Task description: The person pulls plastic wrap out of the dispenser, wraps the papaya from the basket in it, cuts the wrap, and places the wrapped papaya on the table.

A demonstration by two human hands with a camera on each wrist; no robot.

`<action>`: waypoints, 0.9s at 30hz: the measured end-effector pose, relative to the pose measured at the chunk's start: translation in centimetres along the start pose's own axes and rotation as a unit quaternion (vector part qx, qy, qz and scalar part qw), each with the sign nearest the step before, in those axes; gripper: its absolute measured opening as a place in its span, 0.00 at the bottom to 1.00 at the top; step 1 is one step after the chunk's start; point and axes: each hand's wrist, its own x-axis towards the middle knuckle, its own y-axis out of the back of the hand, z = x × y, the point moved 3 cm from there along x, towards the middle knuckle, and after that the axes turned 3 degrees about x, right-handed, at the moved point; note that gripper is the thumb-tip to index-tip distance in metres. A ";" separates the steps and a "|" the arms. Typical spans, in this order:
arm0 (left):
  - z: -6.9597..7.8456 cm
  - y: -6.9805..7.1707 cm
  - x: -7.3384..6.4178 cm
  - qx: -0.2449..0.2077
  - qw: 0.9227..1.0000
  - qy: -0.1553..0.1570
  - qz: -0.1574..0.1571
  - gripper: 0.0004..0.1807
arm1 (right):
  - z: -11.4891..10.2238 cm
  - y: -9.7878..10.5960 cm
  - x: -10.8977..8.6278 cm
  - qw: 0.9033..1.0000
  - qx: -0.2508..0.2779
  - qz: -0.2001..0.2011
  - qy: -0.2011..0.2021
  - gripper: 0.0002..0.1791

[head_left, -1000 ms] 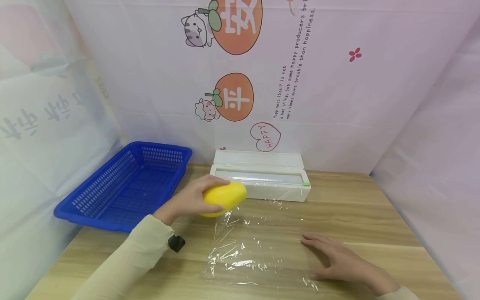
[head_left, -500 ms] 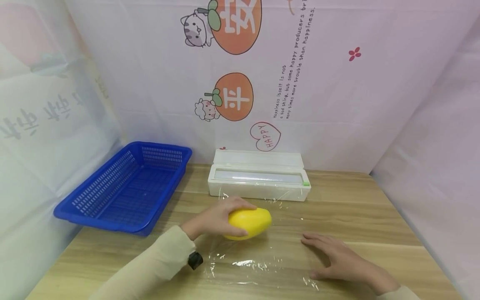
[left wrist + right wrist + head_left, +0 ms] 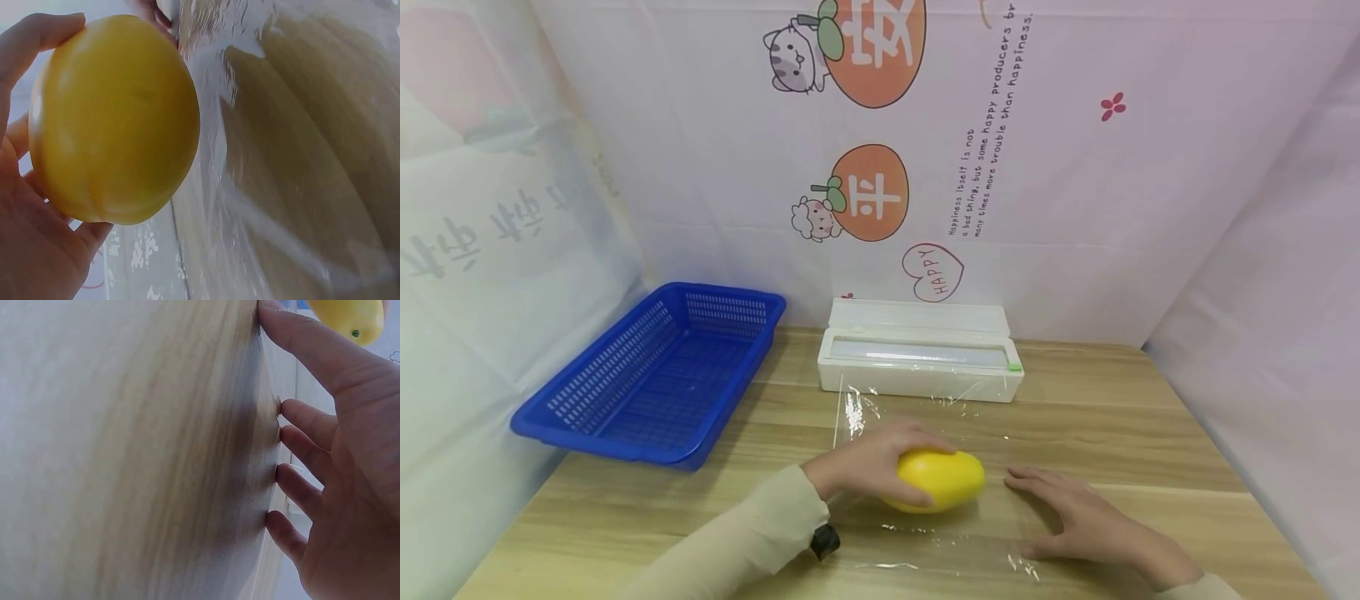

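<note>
My left hand (image 3: 876, 458) grips a smooth yellow mango (image 3: 946, 481), thumb on the near side and fingers over the far side. In the left wrist view the mango (image 3: 119, 119) fills the grasp, close over a clear sheet of plastic wrap (image 3: 219, 206). That plastic wrap (image 3: 854, 412) stretches across the table from a white wrap dispenser (image 3: 917, 381). To the right, my right hand (image 3: 1078, 521) has its fingers spread, fingertips resting at the sheet's right side. The right wrist view shows those fingertips (image 3: 287, 478) on the surface, and the mango's small green stem spot beyond.
A blue plastic basket (image 3: 681, 375) with slotted sides stands at the left rear. The dispenser's lid (image 3: 917, 317) is raised against the back, with a green piece (image 3: 1014, 367) at its right end. Printed white cloth (image 3: 1037, 275) encloses the wooden table (image 3: 1120, 417) at the back and sides.
My left hand has carried the mango right and toward me, from near the dispenser to over the middle of the wrap. The right hand has stayed in place.
</note>
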 end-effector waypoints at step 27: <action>-0.2 -1.0 0.2 0.003 1.000 0.024 -0.017 0.36 | 0.1 -0.1 -0.1 1.000 0.005 0.010 -0.007 0.47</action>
